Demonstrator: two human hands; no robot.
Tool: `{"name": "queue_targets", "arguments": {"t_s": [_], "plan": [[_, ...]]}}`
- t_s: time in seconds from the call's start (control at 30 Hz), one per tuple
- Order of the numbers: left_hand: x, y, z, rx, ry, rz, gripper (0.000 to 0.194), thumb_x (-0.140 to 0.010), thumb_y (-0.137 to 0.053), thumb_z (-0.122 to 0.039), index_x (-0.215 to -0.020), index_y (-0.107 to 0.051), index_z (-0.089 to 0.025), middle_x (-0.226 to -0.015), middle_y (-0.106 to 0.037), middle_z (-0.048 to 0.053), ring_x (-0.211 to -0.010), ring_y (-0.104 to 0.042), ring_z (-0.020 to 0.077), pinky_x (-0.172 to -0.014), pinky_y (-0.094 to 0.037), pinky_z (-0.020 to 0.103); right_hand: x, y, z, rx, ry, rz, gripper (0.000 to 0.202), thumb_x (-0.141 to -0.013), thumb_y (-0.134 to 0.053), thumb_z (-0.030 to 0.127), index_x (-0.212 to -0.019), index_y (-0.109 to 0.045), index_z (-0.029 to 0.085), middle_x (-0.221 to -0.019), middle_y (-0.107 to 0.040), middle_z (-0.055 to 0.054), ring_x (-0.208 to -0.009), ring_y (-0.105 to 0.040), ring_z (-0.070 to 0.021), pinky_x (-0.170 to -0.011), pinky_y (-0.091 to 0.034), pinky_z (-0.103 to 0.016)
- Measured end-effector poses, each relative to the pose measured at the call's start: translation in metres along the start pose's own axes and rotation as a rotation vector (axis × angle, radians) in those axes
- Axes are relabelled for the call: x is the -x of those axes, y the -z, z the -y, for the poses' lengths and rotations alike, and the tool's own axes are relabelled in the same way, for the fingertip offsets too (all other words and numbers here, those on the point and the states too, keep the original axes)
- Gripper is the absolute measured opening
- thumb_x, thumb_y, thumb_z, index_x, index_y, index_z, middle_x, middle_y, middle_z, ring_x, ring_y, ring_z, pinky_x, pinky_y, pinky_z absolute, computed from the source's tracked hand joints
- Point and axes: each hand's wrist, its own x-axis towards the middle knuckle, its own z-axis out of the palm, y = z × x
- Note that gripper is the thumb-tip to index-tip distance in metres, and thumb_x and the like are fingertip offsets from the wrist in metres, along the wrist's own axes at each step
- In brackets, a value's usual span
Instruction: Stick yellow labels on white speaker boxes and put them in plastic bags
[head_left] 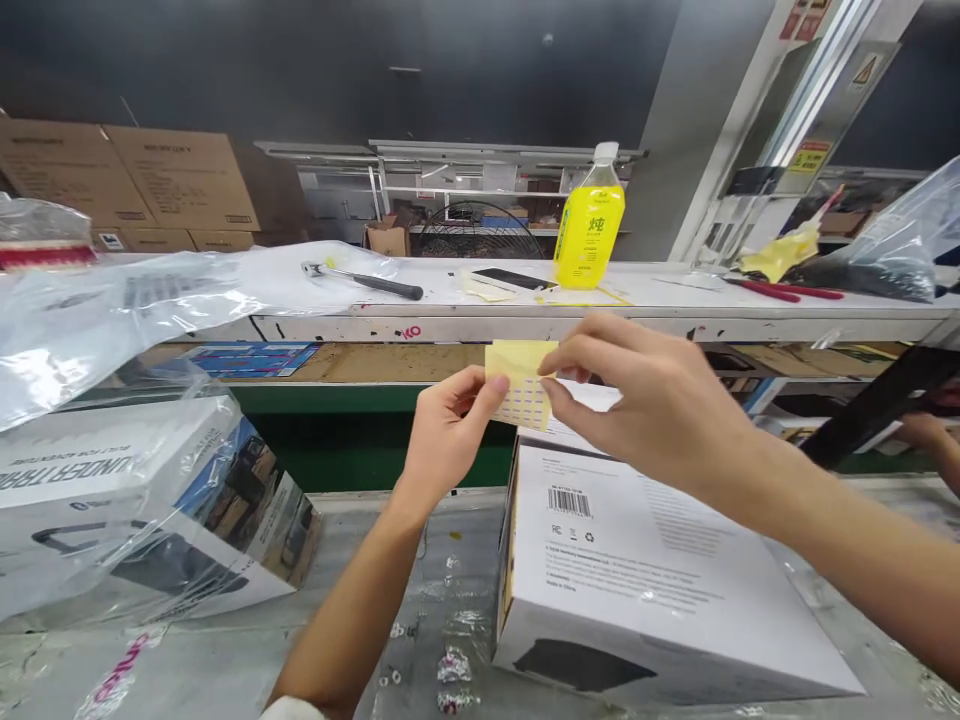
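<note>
Left hand (450, 430): thumb pressed over fingers, pinching yellow label sheet (519, 405) by left edge. Right hand (645, 390): thumb and forefinger nearly together at sheet's right edge; cannot tell whether they grip it. Sheet held up near far left corner of white box (622, 570). Leftward, plastic-wrapped box (135, 510). Beyond, shelf (480, 328) bearing yellow bottle (590, 235), black-handled tool (386, 287).

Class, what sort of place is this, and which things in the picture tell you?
Probably a factory or warehouse packing station: stacked brown cartons, a white box printed with a barcode, and a yellow label sheet.
</note>
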Motion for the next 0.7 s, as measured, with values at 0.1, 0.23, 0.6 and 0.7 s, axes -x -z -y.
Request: {"name": "queue_targets", "arguments": {"t_s": [0.1,0.23,0.6,0.7], "plan": [[-0.001,-0.008,-0.004,0.101,0.019,0.066,0.025,-0.100,-0.070,-0.041,-0.093,-0.078,-0.018,-0.085,-0.072,0.001,-0.080,-0.061,0.0147,-0.071,-0.050,0.022,0.003,-0.006,-0.001,-0.042,0.052,-0.016,0.011,-0.101,-0.064,0.017,-0.099,-0.074,0.018,-0.095,-0.072,-0.006,-0.077,-0.069,-0.0169,-0.068,-0.054,-0.030],[-0.002,-0.014,-0.005,0.192,0.084,0.106,0.029,-0.098,-0.071,-0.046,-0.099,-0.078,-0.018,-0.091,-0.075,0.004,-0.085,-0.063,0.0182,-0.075,-0.052,0.025,0.009,-0.013,-0.008,-0.078,0.067,-0.060,0.011,-0.101,-0.065,0.015,-0.101,-0.076,0.017,-0.096,-0.075,-0.006,-0.078,-0.070,-0.0162,-0.071,-0.055,-0.029],[0.002,-0.014,0.006,-0.067,-0.033,0.072,0.033,-0.104,-0.060,-0.049,-0.091,-0.071,-0.020,-0.084,-0.064,0.002,-0.078,-0.055,0.0185,-0.072,-0.043,0.028,0.011,-0.017,-0.014,0.014,0.137,-0.042,0.018,-0.101,-0.059,0.017,-0.089,-0.072,0.019,-0.087,-0.077,-0.007,-0.080,-0.068,-0.0196,-0.079,-0.052,-0.035],[0.002,-0.010,0.004,-0.091,-0.045,0.029,0.030,-0.104,-0.062,-0.043,-0.088,-0.070,-0.019,-0.080,-0.063,0.001,-0.077,-0.054,0.0170,-0.070,-0.042,0.026,0.009,-0.006,-0.005,-0.141,0.017,0.001,0.012,-0.093,-0.061,0.016,-0.085,-0.070,0.019,-0.082,-0.073,-0.005,-0.075,-0.063,-0.0178,-0.073,-0.049,-0.032]]}}
